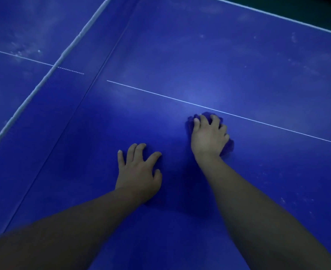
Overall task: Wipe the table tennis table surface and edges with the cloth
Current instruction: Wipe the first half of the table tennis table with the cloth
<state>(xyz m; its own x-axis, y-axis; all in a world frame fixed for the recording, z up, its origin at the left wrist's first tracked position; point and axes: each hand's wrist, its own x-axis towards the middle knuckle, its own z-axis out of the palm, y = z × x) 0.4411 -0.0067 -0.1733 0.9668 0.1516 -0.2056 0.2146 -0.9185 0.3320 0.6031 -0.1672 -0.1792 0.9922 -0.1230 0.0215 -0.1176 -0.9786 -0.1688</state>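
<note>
My right hand (209,136) clutches the bunched cloth (227,147) against the table (238,65) just short of its white centre line (160,95), bearing down to scrub. My left hand (139,172), fingers spread, braces flat nearby.

Most of the cloth (227,147) lies hidden under the right hand (207,137), only bunched edges showing beyond fingers and wrist; both forearms are cut off at the bottom edge, and the table (219,55) runs past every side.
</note>
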